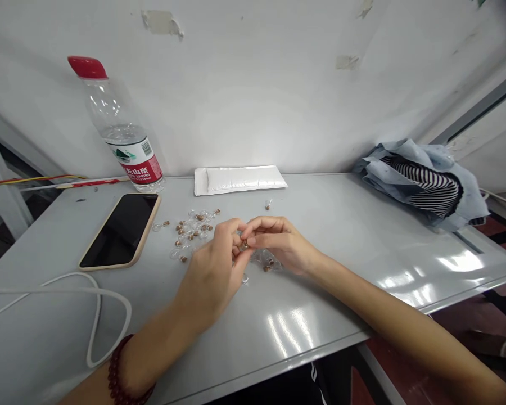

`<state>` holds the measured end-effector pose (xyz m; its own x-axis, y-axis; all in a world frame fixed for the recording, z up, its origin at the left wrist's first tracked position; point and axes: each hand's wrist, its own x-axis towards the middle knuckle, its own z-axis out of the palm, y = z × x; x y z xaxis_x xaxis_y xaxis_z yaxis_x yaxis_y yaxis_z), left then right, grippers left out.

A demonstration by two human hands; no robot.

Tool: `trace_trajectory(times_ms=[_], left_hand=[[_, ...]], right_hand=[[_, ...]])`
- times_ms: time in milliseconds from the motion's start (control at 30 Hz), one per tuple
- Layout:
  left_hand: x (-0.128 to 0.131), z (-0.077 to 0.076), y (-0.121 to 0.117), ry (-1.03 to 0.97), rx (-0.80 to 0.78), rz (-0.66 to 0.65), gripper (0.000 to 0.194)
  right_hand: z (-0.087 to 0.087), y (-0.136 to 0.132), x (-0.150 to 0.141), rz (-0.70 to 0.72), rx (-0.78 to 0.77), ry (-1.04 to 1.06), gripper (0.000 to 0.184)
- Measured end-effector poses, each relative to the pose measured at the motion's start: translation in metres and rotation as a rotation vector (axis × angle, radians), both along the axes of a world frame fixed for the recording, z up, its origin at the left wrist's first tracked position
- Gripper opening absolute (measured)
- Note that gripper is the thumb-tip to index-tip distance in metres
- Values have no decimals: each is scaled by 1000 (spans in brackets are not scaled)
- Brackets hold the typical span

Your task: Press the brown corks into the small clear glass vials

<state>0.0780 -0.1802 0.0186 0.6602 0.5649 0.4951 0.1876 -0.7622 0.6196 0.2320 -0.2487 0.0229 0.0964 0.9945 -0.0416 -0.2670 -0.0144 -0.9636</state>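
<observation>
- Left-hand grip [213,270] and right-hand grip [281,243] met above the counter [320,298], fingers curled inward. Both were clenched on one small brown bead [244,243] with clear plastic around it, held at the fingertips, which hid most of it; exact form could not be told.
- A strand of dark red beads [118,365] circled the left wrist.
- Handling (judgement): piece likely very light, hard at the brown part, thin and slick at the clear part. It could skitter on the glossy surface if dropped. A fingertip pinch on the brown part seemed the surest hold; the clear part might crease or crack.
- A small cluster of similar pieces [266,261] lay just under the right-hand grip.
- A loose scatter of similar pieces [191,233] lay just left of the hands, brown and clear bits mixed. One stray piece [269,205] sat apart toward the back, another [161,225] further left.
- A white cable [67,291] looped across the near left of the counter. A phone in a tan case [118,232] lay beside the scatter, screen dark.
- Along the back: a white padded packet [240,180], a red-capped water bottle [122,132] at the wall, and bunched pale blue cloth with striped lining [421,188] at right.
</observation>
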Motion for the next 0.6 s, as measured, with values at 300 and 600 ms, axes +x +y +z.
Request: trace_trajectory(times_ms=[300, 600], left_hand=[[1, -4, 5, 61, 30, -71, 27], [0, -4, 24, 279, 123, -42, 22]], right_hand=[[2, -3, -6, 2, -34, -192, 3], [4, 0, 24, -257, 135, -791, 13]])
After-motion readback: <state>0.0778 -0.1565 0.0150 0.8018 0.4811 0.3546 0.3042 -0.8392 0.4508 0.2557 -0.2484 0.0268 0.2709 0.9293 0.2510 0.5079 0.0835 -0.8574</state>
